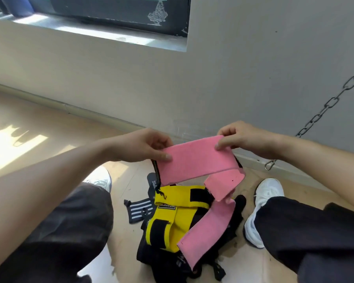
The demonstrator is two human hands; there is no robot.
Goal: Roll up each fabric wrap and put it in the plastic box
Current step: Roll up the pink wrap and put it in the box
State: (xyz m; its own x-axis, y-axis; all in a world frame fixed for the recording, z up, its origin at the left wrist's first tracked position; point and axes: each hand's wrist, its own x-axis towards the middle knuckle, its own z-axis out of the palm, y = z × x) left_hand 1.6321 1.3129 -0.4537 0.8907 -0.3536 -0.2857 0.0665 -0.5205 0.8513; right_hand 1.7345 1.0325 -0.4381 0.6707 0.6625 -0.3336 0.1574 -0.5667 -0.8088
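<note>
Pale wooden floor (29,119) is lit by a patch of sun at the far left. A white left shoe (101,180) is seen beyond the left knee, and just right of it a striped wrap (138,209), black and white, is laid flat on the floor. Above it, the left hand (145,146) is closed in a pinch grip on the left end of a pink wrap (194,160), thumb on its front face. That wrap is held up in the air, stretched almost level between both hands. From its right end the rest is let fall in folds onto a heap on the floor between the feet. In the heap a yellow wrap (172,219) with black fastening patches is laid over black wraps (192,264). The pink wrap's right end is pinched by the right hand (241,137), its grip likewise closed on the cloth. Further right, a white right shoe (262,207) is planted on the floor, and a metal chain (325,107) is hung slanting before the grey wall (253,58).
</note>
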